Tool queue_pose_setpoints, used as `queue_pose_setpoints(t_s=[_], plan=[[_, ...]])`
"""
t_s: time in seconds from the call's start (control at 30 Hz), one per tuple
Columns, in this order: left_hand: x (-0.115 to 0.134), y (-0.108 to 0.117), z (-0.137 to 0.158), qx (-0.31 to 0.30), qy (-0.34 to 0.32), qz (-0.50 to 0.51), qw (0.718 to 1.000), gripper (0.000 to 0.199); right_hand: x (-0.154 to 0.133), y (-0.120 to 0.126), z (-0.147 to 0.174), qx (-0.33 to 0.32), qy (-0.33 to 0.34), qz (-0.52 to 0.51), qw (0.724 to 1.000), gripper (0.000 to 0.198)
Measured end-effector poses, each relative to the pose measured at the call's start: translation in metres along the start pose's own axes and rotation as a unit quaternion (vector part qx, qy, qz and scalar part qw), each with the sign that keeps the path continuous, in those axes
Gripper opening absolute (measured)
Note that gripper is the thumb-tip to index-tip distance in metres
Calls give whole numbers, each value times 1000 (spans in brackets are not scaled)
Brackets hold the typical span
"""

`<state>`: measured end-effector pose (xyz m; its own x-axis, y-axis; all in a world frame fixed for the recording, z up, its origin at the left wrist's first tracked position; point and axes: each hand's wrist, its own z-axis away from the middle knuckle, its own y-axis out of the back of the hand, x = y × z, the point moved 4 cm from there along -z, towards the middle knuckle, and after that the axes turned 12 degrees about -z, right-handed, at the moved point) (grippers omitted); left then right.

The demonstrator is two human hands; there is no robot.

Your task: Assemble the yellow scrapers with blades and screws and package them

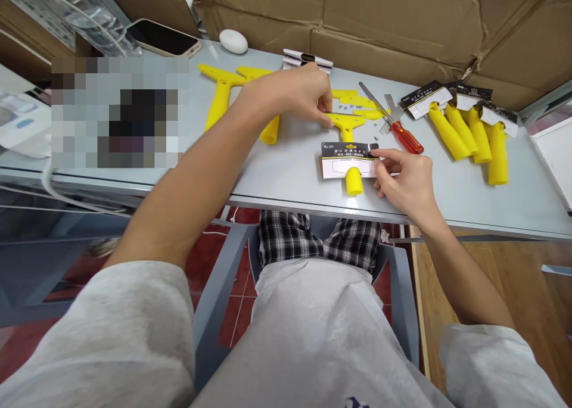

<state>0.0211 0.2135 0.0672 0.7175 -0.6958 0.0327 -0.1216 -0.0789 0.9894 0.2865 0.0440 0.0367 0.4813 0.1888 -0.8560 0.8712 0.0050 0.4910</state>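
Note:
In front of me lies a yellow scraper point(347, 124) with its handle pushed through a black and white header card point(336, 165). My left hand point(310, 92) reaches over the desk, fingers curled down, its fingertips gripping the left end of the scraper head. At the card's right edge, my right hand point(406, 178) has its index finger and thumb closed on the card. Just beyond the scraper are small yellow pieces point(360, 101) and several small screws point(346, 106). A red-handled screwdriver point(406, 137) rests across flat metal plates point(393, 107).
Several carded yellow scrapers point(480, 135) are grouped at right. Two more scrapers, the nearer-left one point(218, 101) included, lie behind my left forearm. Folded cards point(308, 58), a white oval object point(233, 41) and a phone point(163, 37) sit along the cardboard point(357, 21) at the back.

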Motion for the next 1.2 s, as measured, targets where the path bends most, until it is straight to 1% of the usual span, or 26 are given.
queue_pose_setpoints(t_s=[0.07, 0.1, 0.17, 0.2, 0.27, 0.33, 0.4, 0.47, 0.53, 0.63, 0.73, 0.8, 0.93, 1.07, 1.2], plan=[[0, 1, 0, -55, 21, -25, 998, 45, -2, -1, -1, -2, 39, 62, 997, 38], [1, 4, 0, -64, 34, -35, 997, 51, -4, -1, 0, 2, 60, 99, 993, 38], [9, 18, 5, -25, 44, -38, 998, 57, -8, -1, 7, 30, 98, 165, 981, 42], [18, 27, 10, 3, 27, -29, 999, 56, -11, -1, 12, 51, 111, 188, 975, 45], [45, 42, 30, 48, -11, 11, 999, 51, -16, 0, 26, 90, 124, 211, 965, 47], [77, 51, 58, 101, -24, 56, 993, 45, -22, 0, 41, 108, 125, 215, 963, 48], [107, 48, 87, 134, -13, 81, 988, 39, -27, -1, 56, 119, 125, 211, 962, 46], [130, 33, 109, 146, -6, 85, 986, 37, -30, -5, 67, 116, 126, 200, 965, 44], [145, 14, 119, 156, -17, 74, 985, 38, -31, -14, 73, 92, 120, 195, 969, 43], [152, -10, 117, 166, -31, 50, 984, 44, -28, -29, 74, 64, 93, 217, 970, 41], [154, -23, 110, 167, -28, 13, 985, 42, -24, -38, 72, 71, 75, 253, 962, 40], [156, -25, 108, 168, -14, -15, 986, 39, -22, -41, 71, 90, 81, 273, 954, 38], [161, -24, 110, 168, 15, -43, 985, 36, -19, -44, 74, 130, 128, 277, 943, 32], [160, -24, 109, 159, 37, -45, 985, 37, -20, -46, 84, 146, 161, 262, 940, 28], [155, -22, 105, 155, 70, -50, 984, 40, -30, -45, 102, 151, 208, 266, 929, 18]])
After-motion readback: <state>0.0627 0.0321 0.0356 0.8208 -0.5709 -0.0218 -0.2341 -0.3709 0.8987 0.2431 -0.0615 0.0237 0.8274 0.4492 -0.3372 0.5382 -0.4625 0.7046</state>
